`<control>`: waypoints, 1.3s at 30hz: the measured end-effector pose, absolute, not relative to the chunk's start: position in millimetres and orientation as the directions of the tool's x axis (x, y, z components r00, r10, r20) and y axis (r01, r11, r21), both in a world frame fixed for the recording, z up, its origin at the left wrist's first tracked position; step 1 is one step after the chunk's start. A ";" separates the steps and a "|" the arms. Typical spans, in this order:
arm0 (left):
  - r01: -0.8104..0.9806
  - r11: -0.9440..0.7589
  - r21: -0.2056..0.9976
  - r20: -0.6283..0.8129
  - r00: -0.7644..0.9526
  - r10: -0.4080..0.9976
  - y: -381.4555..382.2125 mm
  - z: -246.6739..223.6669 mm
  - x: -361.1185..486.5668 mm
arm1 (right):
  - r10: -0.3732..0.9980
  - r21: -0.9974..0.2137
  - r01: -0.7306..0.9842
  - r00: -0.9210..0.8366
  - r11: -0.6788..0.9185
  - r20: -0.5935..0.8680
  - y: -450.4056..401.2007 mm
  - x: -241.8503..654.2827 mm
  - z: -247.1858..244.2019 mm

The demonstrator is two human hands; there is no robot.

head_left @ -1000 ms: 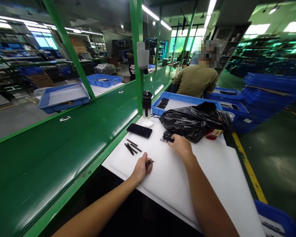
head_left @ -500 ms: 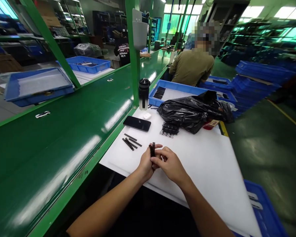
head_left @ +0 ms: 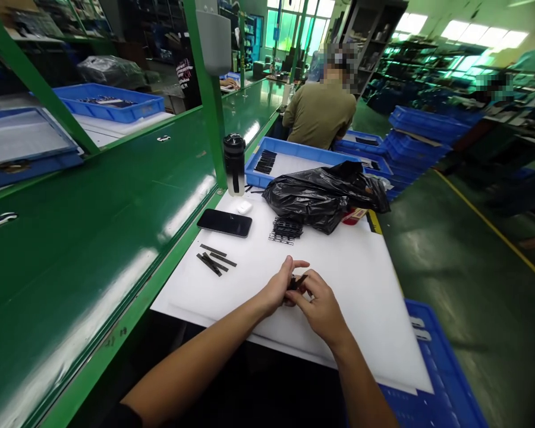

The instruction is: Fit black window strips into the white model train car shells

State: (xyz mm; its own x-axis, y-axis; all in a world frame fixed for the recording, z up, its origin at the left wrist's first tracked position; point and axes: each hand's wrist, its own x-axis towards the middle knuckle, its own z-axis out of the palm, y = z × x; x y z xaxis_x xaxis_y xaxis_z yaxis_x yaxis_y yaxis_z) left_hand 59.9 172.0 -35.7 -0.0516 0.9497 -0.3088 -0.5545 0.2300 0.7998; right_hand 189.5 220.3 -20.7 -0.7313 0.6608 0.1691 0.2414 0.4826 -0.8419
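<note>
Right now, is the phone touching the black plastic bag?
No, the phone lies flat on the white work board, with bare board between it and the black plastic bag.

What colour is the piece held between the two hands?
The piece is black, best seen in the head view.

A black plastic bag (head_left: 325,199) and stacked black parts (head_left: 287,230) block the blue tray (head_left: 267,145)

Black strips (head_left: 216,260) on white board (head_left: 356,333)
</note>
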 end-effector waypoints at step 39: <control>-0.336 -0.020 0.942 -0.044 -0.182 0.982 177.6 -63.3 68.2 | 0.674 -0.352 0.635 -0.738 0.687 -0.017 397.0 293.9 -25.4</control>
